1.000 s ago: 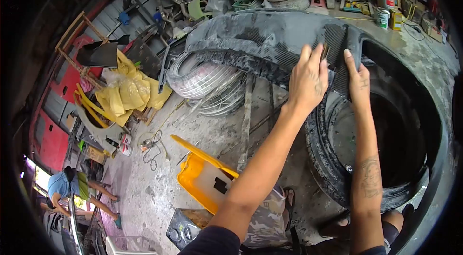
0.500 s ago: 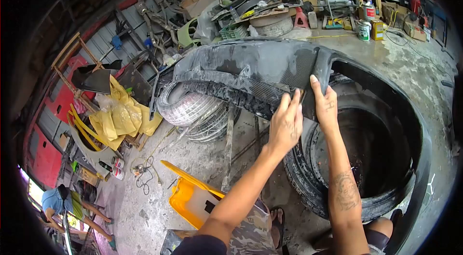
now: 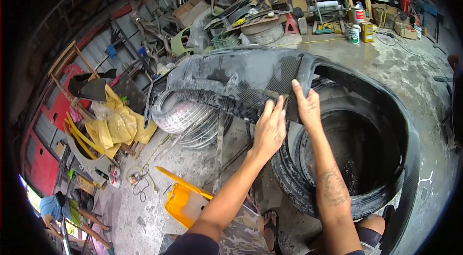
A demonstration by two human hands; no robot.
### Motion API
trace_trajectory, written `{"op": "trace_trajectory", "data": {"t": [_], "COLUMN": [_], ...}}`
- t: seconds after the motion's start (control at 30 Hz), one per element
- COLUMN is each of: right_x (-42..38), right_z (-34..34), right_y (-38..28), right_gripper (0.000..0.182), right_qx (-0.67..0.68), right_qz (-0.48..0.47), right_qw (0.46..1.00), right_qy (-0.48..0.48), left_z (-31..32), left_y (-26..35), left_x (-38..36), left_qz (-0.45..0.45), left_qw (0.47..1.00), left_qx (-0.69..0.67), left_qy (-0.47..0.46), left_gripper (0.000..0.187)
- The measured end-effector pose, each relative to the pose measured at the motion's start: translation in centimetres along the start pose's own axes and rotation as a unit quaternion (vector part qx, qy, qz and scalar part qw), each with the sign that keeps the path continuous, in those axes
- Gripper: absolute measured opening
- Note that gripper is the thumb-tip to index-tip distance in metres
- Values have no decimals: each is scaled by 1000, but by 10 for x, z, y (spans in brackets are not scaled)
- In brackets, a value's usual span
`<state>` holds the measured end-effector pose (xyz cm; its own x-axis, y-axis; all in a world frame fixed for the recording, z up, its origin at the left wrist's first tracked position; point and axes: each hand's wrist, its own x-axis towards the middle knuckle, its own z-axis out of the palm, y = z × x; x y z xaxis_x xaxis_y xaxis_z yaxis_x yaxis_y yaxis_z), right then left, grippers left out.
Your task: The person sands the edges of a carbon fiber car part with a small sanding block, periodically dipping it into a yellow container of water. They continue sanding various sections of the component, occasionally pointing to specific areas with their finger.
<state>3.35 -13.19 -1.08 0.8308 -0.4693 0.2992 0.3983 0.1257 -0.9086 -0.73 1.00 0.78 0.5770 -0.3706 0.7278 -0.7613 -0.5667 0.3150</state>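
Observation:
A dark carbon-fibre car body panel [image 3: 231, 69], streaked with grey dust, lies across the view, with its woven pattern showing near the corner. My left hand [image 3: 269, 127] presses its fingertips to the lower edge of the woven area. Pinched in those fingers is a small thin piece that looks like sandpaper [image 3: 268, 94], mostly covered by the fingers. Close beside it, my right hand [image 3: 308, 105] grips the panel's edge at the large opening, thumb on top and the other fingers partly hidden. A worn tyre [image 3: 289, 173] stands beneath the panel.
More tyres [image 3: 181, 117] are stacked under the panel's left part. A yellow plastic piece [image 3: 181, 202] lies by my legs. Paint cans [image 3: 353, 33] and scrap parts line the back. A person [image 3: 55, 211] bends over at lower left. A loose cable [image 3: 140, 180] lies on the floor.
The camera view has turned slightly, so panel and surroundings appear shifted left. Both hands keep nearly the same places on the panel, the fingertips a little closer together.

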Motion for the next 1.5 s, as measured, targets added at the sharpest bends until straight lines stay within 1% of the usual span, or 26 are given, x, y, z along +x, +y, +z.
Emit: {"op": "trace_trajectory", "data": {"t": [0.07,0.1,0.2,0.27,0.3,0.33,0.37,0.4,0.5,0.53,0.6,0.7,0.73,0.8,0.83,0.87,0.93,1.0,1.1,1.2,1.27,1.33,1.37,1.4,1.47,1.5], "right_x": [-2,-4,-8,1,4,1,-1,-1,0,-1,-2,-2,-1,2,1,1,1,0,-3,-6,-3,-3,-7,-6,1,-2], "right_z": [5,1,-3,1,4,7,6,2,-2,2,1,-1,0,5,3,2,1,1,-1,4,0,-3,-3,2,6,3], "right_y": [3,1,-1,7,11,7,4,7,6,4,2,-1,3,6,7,9,11,3,-2,-4,2,-3,-7,-6,11,9], "right_gripper": [43,43,42,44,45,46,48,49,48,48,46,45,45,45,46,46,44,43,42,42,43,42,42,42,43,44], "right_qx": [63,71,69,62,33,1,57,41,35,71,35,93,91,81,67,87,65,64,76,26,74,56,69,41,70,65], "right_qz": [-7,23,54,27,-21,-62,-24,-1,9,-8,2,41,38,9,6,41,5,14,34,-27,13,44,31,14,-40,-11], "right_qw": [998,997,996,998,999,997,998,999,999,997,999,994,994,997,998,995,998,998,996,999,997,997,997,999,997,998], "right_qy": [11,-1,-21,-15,12,40,14,5,-11,-4,-3,-41,-48,-11,-10,-24,-20,-22,-25,22,-13,-23,-30,6,9,-9], "left_z": [-1,-1,5,1,-1,-3,-2,0,4,2,-9,-43,-50,-60,-60,-57,-42,-26,-9,-2,3,2,1,0,-4,-4], "left_y": [-8,-7,-11,-4,-6,-8,-13,-13,-4,-2,-3,-1,-6,-3,-3,-5,-12,-10,-4,-8,-8,2,2,-1,-12,-17], "left_x": [4,16,17,-7,-8,2,14,26,12,-5,-11,-13,-26,-40,-39,-35,-18,3,-3,-6,15,10,-3,-13,-5,6], "left_qz": [3,-4,6,0,-14,18,24,29,42,40,3,-8,9,-35,-32,-36,12,-4,-28,10,1,-33,-21,-2,26,19], "left_qw": [999,999,1000,1000,999,999,998,996,999,998,999,996,998,998,998,998,998,999,998,999,998,998,999,999,998,997], "left_qx": [31,23,5,21,27,40,58,74,22,55,30,-20,5,44,52,58,53,39,21,30,54,44,47,51,62,78], "left_qy": [-30,-45,-20,-10,-24,-19,-28,-40,6,9,-24,-86,-63,-31,-15,-15,21,-4,-52,-6,-15,-23,-15,-3,-6,-21], "left_gripper": [39,38,38,39,40,40,39,39,38,38,38,36,37,38,41,43,43,39,38,36,36,38,38,39,41,42]}}
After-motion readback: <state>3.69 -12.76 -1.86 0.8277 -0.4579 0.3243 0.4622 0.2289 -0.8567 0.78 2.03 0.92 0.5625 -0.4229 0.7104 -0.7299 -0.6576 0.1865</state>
